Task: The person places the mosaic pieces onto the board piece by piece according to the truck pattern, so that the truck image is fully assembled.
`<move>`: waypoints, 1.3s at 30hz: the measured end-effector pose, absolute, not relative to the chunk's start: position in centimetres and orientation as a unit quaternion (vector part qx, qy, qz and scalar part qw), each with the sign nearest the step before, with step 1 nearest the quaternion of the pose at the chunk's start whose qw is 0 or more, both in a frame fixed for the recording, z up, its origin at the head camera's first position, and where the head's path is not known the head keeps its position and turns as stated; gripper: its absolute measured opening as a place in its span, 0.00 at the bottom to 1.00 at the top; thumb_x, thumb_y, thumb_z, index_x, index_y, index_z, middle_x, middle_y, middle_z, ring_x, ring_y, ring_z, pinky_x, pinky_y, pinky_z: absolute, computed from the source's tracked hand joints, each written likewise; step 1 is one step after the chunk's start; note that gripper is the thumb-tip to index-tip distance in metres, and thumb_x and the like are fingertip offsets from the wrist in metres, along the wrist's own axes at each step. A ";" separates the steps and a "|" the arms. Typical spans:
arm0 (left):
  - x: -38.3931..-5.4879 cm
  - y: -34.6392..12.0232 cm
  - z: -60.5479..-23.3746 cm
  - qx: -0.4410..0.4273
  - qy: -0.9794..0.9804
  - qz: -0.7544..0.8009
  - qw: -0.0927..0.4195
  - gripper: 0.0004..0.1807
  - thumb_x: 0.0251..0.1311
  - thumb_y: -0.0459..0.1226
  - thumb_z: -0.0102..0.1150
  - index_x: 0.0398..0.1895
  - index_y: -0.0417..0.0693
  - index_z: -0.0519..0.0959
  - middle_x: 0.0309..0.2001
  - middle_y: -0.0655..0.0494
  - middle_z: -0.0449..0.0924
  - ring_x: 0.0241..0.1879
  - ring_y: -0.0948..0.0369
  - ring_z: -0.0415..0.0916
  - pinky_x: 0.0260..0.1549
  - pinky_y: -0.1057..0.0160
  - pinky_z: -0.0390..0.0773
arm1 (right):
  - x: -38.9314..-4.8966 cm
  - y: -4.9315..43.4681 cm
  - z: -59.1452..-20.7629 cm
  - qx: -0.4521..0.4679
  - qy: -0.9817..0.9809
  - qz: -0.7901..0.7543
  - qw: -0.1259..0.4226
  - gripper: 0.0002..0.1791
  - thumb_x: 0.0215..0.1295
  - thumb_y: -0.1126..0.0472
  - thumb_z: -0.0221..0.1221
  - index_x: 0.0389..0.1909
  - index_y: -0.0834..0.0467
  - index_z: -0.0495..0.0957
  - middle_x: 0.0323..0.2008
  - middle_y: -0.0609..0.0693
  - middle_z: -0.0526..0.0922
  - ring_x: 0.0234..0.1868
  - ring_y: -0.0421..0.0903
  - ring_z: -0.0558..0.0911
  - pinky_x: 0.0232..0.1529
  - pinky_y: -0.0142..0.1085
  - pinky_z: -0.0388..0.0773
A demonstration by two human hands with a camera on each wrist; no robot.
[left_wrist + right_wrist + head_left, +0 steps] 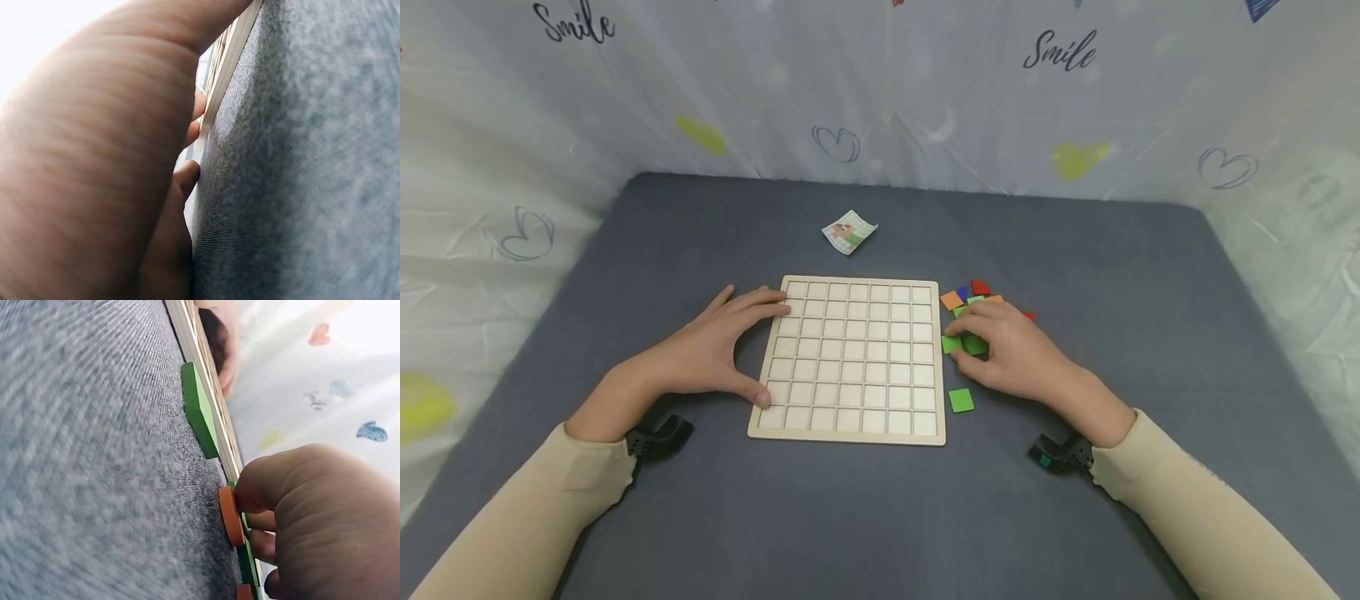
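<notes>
A pale wooden grid board (850,438) lies flat, its square cells bare. My left hand (703,346) is spread along its left side, fingertips on the upper part of that edge and thumb on the lower part. Beside the board's right edge, my right hand (1011,346) bends over a small heap of coloured tiles. Its thumb and forefinger close about a green tile (951,344) at the board's side. The palm hides part of the heap. In the right wrist view, an orange tile (230,515) lies by the thumb.
A separate green tile (961,401) lies nearer me, right of the board. Orange (952,300), blue and red (980,287) tiles show past the right hand. Behind the board is a small printed card (849,232). A patterned curtain (880,100) borders the grey table (880,517).
</notes>
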State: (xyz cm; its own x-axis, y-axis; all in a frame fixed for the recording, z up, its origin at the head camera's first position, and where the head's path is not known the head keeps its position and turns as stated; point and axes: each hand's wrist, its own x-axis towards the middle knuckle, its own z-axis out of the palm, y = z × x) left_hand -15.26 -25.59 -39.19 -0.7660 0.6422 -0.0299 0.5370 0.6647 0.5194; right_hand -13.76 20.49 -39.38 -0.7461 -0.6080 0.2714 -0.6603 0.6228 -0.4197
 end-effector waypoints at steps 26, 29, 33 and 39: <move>-15.1 -25.6 -39.3 0.324 0.906 0.252 0.101 0.72 0.36 0.65 0.89 0.86 0.51 0.64 0.87 0.51 0.54 0.87 0.45 0.43 0.84 0.38 0.29 | -12.9 18.4 -39.7 0.374 -0.866 0.325 0.075 0.11 0.70 0.60 0.73 0.51 0.56 0.91 0.48 0.45 0.87 0.47 0.44 0.82 0.44 0.40 0.80; -15.1 -25.6 -39.4 0.322 0.907 0.251 0.101 0.72 0.36 0.65 0.89 0.86 0.51 0.64 0.87 0.51 0.54 0.87 0.45 0.43 0.84 0.38 0.29 | -12.7 18.0 -39.8 0.377 -0.870 0.310 0.077 0.11 0.72 0.59 0.72 0.51 0.56 0.91 0.49 0.46 0.87 0.50 0.45 0.83 0.50 0.42 0.81; -15.0 -25.6 -39.4 0.319 0.908 0.251 0.103 0.72 0.36 0.66 0.88 0.86 0.51 0.64 0.87 0.52 0.53 0.87 0.45 0.43 0.84 0.38 0.29 | -12.6 17.7 -39.9 0.385 -0.871 0.295 0.082 0.12 0.72 0.59 0.72 0.52 0.57 0.91 0.50 0.48 0.87 0.52 0.47 0.83 0.53 0.45 0.80; -15.2 -25.6 -39.3 0.325 0.906 0.251 0.100 0.72 0.37 0.67 0.88 0.86 0.50 0.64 0.87 0.51 0.53 0.87 0.45 0.44 0.84 0.38 0.29 | -12.6 17.6 -39.8 0.392 -0.868 0.291 0.093 0.12 0.72 0.58 0.73 0.52 0.57 0.91 0.50 0.48 0.87 0.53 0.48 0.83 0.54 0.45 0.80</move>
State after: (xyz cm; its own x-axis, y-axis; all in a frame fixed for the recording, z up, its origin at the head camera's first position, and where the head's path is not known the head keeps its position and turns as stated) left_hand -15.23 -25.60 -39.33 -0.7692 0.6388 -0.0178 0.5384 0.6628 0.5203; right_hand -12.59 17.60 -39.81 -0.6750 -0.6267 0.3894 -0.7347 0.5226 -0.4326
